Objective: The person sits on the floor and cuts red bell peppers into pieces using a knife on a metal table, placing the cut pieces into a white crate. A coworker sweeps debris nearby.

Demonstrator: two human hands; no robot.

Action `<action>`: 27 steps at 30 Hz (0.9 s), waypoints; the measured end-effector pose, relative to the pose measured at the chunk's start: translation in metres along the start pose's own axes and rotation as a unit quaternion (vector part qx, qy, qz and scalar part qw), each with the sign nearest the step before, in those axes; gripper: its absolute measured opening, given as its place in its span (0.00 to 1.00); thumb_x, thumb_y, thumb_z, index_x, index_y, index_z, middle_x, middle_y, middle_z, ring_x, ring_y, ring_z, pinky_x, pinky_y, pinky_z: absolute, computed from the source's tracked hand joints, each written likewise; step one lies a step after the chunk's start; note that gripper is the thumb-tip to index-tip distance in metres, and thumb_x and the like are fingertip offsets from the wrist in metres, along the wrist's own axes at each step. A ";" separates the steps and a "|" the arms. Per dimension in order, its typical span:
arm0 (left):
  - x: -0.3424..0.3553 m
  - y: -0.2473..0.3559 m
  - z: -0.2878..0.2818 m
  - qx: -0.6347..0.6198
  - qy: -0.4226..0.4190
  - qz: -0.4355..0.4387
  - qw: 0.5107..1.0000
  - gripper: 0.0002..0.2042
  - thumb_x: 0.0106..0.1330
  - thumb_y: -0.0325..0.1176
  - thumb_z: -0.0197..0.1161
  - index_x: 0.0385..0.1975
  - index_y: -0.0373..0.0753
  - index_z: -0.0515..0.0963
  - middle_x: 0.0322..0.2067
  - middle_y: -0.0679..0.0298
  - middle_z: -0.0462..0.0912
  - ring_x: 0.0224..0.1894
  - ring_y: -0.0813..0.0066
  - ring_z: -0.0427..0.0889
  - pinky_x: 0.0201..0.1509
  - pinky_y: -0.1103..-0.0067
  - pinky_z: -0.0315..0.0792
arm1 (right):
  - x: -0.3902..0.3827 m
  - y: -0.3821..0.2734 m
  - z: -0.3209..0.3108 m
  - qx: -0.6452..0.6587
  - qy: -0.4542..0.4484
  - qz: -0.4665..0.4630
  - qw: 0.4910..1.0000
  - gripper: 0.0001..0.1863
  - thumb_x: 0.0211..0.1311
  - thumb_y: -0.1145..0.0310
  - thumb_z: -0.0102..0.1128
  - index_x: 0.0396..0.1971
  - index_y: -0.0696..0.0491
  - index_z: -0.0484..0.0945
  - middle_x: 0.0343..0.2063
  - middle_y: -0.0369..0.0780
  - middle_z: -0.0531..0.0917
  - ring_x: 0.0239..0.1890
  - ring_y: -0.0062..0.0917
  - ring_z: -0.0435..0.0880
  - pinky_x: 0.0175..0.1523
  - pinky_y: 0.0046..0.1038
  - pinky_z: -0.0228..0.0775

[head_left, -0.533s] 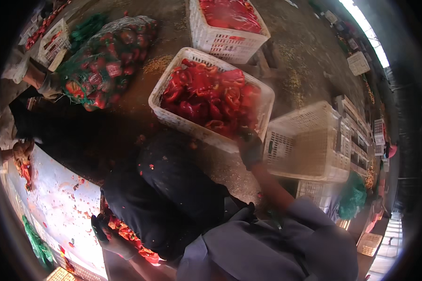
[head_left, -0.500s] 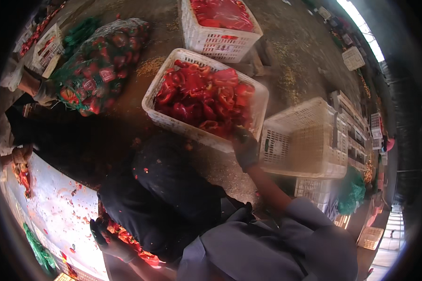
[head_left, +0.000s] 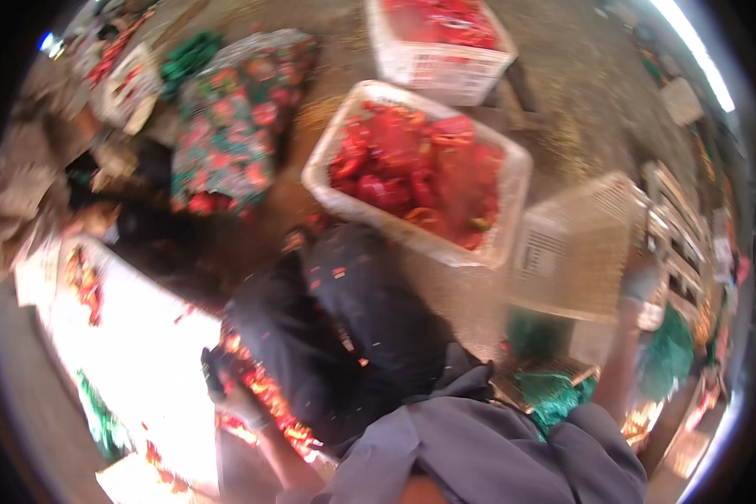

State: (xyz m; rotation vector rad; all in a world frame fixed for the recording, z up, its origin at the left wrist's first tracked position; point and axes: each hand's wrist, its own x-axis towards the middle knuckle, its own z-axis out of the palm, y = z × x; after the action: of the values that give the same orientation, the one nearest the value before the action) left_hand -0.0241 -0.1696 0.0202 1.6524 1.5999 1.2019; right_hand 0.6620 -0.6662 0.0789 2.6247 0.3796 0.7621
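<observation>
My right hand (head_left: 643, 280), in a greyish glove, is at the right end of an off-white plastic crate (head_left: 575, 252) with nothing visible in it. Motion smears its fingers, so their grip on the rim does not show. Low on the left, my left hand (head_left: 233, 393) wears a glove with dark fingers, which look curled; what they hold, if anything, is hidden. It is beside the edge of a bright, pale work surface (head_left: 151, 353), close to red pepper pieces (head_left: 269, 395). In front of my knees stands a white crate (head_left: 512, 193) of cut red peppers (head_left: 412, 168).
Another white crate (head_left: 445, 71) of red peppers stands farther back. A net sack (head_left: 244, 118) of red peppers lies to the left, near a co-worker's arm (head_left: 92, 130). Wooden pallets (head_left: 680, 227) and green netting (head_left: 668, 353) are at the right.
My right hand has left the near edge of the pepper-filled crate and moved right to the other crate's far end. The view has turned, shifting everything rightward. My left hand remains beside the work surface.
</observation>
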 end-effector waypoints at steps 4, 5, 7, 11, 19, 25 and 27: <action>0.000 0.035 0.010 -0.024 -0.009 -0.011 1.000 0.20 0.83 0.38 0.60 0.65 0.29 0.82 0.47 0.61 0.91 0.38 0.77 0.85 0.37 0.80 0.78 | 0.014 0.005 0.010 0.268 -0.110 0.154 0.945 0.32 0.74 0.56 0.71 0.68 0.61 0.80 0.61 0.53 0.88 0.59 0.45 0.90 0.60 0.40 0.81; -0.002 0.033 0.008 -0.031 0.002 -0.012 0.999 0.21 0.84 0.40 0.60 0.65 0.29 0.82 0.47 0.61 0.91 0.39 0.77 0.86 0.37 0.80 0.79 | 0.015 -0.021 -0.017 0.258 -0.113 0.185 0.942 0.32 0.73 0.56 0.72 0.69 0.62 0.79 0.61 0.52 0.89 0.59 0.45 0.90 0.60 0.40 0.81; -0.003 0.030 0.006 0.003 0.002 0.000 1.000 0.27 0.85 0.52 0.59 0.65 0.30 0.82 0.48 0.60 0.91 0.41 0.76 0.87 0.40 0.79 0.80 | 0.019 -0.028 -0.031 0.202 -0.119 0.235 0.943 0.31 0.74 0.58 0.70 0.70 0.60 0.79 0.63 0.49 0.88 0.62 0.44 0.88 0.62 0.40 0.80; -0.011 0.016 -0.004 -0.027 0.036 -0.019 0.999 0.21 0.83 0.41 0.61 0.62 0.29 0.83 0.49 0.55 0.92 0.46 0.68 0.91 0.49 0.74 0.85 | 0.023 -0.027 -0.049 0.231 -0.128 0.218 0.940 0.26 0.80 0.62 0.61 0.73 0.52 0.79 0.69 0.46 0.84 0.70 0.40 0.83 0.67 0.39 0.77; -0.006 0.100 0.006 0.020 0.025 0.115 0.993 0.17 0.76 0.24 0.58 0.60 0.29 0.84 0.49 0.51 0.91 0.51 0.60 0.92 0.57 0.68 0.85 | -0.007 -0.120 -0.111 0.624 -0.069 0.093 0.773 0.20 0.83 0.68 0.55 0.67 0.56 0.83 0.61 0.39 0.87 0.56 0.27 0.87 0.60 0.28 0.78; -0.020 0.143 0.033 0.021 -0.093 0.231 0.968 0.24 0.59 0.28 0.69 0.58 0.34 0.85 0.50 0.49 0.89 0.48 0.49 0.90 0.56 0.63 0.83 | -0.037 -0.269 -0.236 0.808 -0.301 0.125 0.491 0.20 0.76 0.63 0.68 0.64 0.51 0.83 0.47 0.32 0.84 0.38 0.13 0.79 0.38 0.21 0.70; -0.021 0.148 0.036 0.046 -0.104 0.298 0.948 0.26 0.55 0.28 0.70 0.58 0.35 0.85 0.51 0.49 0.89 0.49 0.47 0.89 0.57 0.61 0.82 | -0.045 -0.299 -0.256 0.835 -0.339 0.147 0.407 0.20 0.77 0.60 0.67 0.64 0.49 0.83 0.50 0.33 0.84 0.40 0.16 0.80 0.40 0.22 0.72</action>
State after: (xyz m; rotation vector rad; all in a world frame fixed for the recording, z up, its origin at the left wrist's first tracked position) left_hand 0.0816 -0.2048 0.1261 2.3379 1.0663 1.1784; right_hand 0.4381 -0.3437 0.1309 4.2483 0.5233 -1.8993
